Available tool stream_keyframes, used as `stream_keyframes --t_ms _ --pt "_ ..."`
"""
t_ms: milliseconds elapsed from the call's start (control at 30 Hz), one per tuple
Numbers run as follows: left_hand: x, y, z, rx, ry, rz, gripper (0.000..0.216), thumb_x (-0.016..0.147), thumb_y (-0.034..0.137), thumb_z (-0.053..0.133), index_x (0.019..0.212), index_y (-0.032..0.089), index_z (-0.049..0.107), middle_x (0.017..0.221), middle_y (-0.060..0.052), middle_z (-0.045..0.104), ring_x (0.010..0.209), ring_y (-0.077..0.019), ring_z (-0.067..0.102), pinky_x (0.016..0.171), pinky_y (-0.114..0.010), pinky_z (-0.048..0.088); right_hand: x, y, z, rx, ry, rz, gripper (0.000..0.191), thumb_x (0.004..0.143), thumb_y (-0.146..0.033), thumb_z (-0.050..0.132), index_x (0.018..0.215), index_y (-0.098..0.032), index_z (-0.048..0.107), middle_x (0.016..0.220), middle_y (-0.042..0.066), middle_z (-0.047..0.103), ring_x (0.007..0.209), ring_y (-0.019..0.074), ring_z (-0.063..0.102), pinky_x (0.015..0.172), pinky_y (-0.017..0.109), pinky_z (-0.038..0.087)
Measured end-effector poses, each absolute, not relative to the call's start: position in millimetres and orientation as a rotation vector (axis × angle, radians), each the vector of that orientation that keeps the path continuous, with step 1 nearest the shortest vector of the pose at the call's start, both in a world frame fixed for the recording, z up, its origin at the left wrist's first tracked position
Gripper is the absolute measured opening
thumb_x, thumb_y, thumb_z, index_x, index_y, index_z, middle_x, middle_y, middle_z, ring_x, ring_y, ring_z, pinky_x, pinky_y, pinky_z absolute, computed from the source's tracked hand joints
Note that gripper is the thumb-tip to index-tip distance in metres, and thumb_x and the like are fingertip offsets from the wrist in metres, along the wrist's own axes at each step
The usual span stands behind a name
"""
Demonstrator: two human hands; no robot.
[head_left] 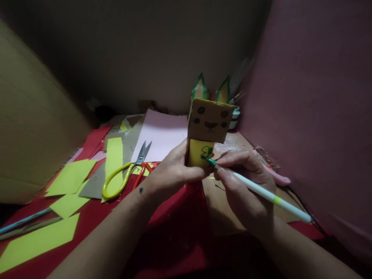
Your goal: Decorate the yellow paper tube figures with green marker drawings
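Observation:
A cardboard animal figure (210, 133) stands upright in my left hand (177, 166), whose fingers wrap round its yellow body from the left. The figure has a square brown head with a drawn face and two pointed ears edged in green. My right hand (247, 186) grips a white paintbrush (255, 189) with a yellow-green band. Its green-wet tip touches the yellow body, where a green leaf-like outline shows. The back of the figure is hidden.
Yellow-handled scissors (117, 182) lie left of my left hand, by pink paper (165, 131) and yellow paper pieces (71, 176). A pink-handled tool (277, 175) with a cord lies at right, on cardboard (223, 217). A white jar (235, 116) stands behind the figure. Tall panels flank both sides.

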State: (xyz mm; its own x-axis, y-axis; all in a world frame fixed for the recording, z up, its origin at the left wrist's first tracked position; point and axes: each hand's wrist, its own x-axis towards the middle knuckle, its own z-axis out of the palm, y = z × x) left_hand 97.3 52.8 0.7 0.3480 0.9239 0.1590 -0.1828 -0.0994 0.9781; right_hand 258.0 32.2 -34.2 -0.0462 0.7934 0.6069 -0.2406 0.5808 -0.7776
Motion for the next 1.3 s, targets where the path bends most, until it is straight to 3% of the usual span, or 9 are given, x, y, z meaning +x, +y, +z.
stream_keyframes --t_ms 200,367,533,667,867,1000,1167,1300 --pt "96.8 53.4 -0.9 1.372 0.750 1.093 0.054 0.069 0.007 0.074 0.121 0.014 0.061 0.109 -0.006 0.072 0.101 -0.0228 0.064 0.073 -0.027 0.048 258.3 32.1 -33.8 -0.535 -1.397 0.892 0.021 0.090 -0.006 0.066 0.094 -0.026 0.071 0.071 -0.004 0.056 0.057 0.0112 0.046 0.051 0.025 0.038" --pt "97.4 53.8 -0.2 1.400 0.783 1.094 0.050 0.068 0.007 0.073 0.116 0.015 0.063 0.105 -0.005 0.072 0.085 -0.0179 0.061 0.070 -0.027 0.047 256.7 32.9 -33.1 -0.524 -1.361 0.873 0.023 0.088 -0.004 0.066 0.093 -0.026 0.072 0.073 -0.004 0.059 0.058 0.0111 0.048 0.051 0.025 0.039" --pt "96.9 53.1 -0.2 1.387 0.785 1.091 0.047 0.067 0.007 0.073 0.113 0.016 0.063 0.103 -0.005 0.071 0.089 -0.0206 0.064 0.070 -0.028 0.047 255.8 34.0 -32.7 -0.511 -1.339 0.887 0.022 0.087 -0.003 0.066 0.091 -0.024 0.072 0.076 -0.003 0.062 0.061 0.0114 0.052 0.054 0.025 0.043" --pt "96.9 52.6 0.8 1.370 0.774 1.091 0.048 0.066 0.003 0.072 0.111 0.016 0.063 0.102 -0.004 0.074 0.085 -0.0184 0.064 0.069 -0.027 0.047 254.1 34.9 -32.3 -0.506 -1.316 0.901 0.023 0.087 -0.002 0.065 0.090 -0.024 0.072 0.075 -0.003 0.062 0.062 0.0112 0.052 0.055 0.025 0.043" --pt "97.0 52.4 2.7 1.359 0.751 1.096 0.049 0.065 -0.002 0.071 0.110 0.015 0.065 0.108 -0.004 0.075 0.094 -0.0196 0.066 0.070 -0.024 0.047 256.1 33.1 -33.3 -0.517 -1.342 0.906 0.022 0.087 -0.004 0.066 0.090 -0.025 0.072 0.073 -0.004 0.059 0.059 0.0105 0.048 0.052 0.025 0.039" --pt "97.6 51.9 1.8 1.327 0.737 1.103 0.047 0.065 -0.001 0.073 0.108 0.016 0.064 0.102 -0.003 0.075 0.092 -0.0194 0.067 0.071 -0.024 0.048 256.8 32.6 -33.1 -0.530 -1.324 0.908 0.021 0.087 -0.005 0.067 0.090 -0.025 0.072 0.072 -0.004 0.060 0.059 0.0106 0.049 0.052 0.025 0.040" --pt "98.7 52.4 0.1 1.299 0.709 1.114 0.044 0.066 0.000 0.075 0.105 0.017 0.063 0.083 0.002 0.069 0.074 -0.0143 0.061 0.066 -0.025 0.047 256.3 34.5 -32.2 -0.476 -1.299 0.926 0.021 0.089 -0.006 0.065 0.095 -0.025 0.073 0.080 -0.002 0.067 0.067 0.0122 0.059 0.058 0.025 0.047" --pt "98.1 54.1 0.1 1.331 0.717 1.104 0.042 0.068 0.001 0.075 0.105 0.016 0.063 0.091 0.000 0.072 0.078 -0.0142 0.061 0.067 -0.024 0.047 255.7 33.4 -31.7 -0.516 -1.298 0.896 0.021 0.088 -0.005 0.066 0.091 -0.025 0.071 0.077 -0.002 0.064 0.063 0.0119 0.055 0.056 0.025 0.045"
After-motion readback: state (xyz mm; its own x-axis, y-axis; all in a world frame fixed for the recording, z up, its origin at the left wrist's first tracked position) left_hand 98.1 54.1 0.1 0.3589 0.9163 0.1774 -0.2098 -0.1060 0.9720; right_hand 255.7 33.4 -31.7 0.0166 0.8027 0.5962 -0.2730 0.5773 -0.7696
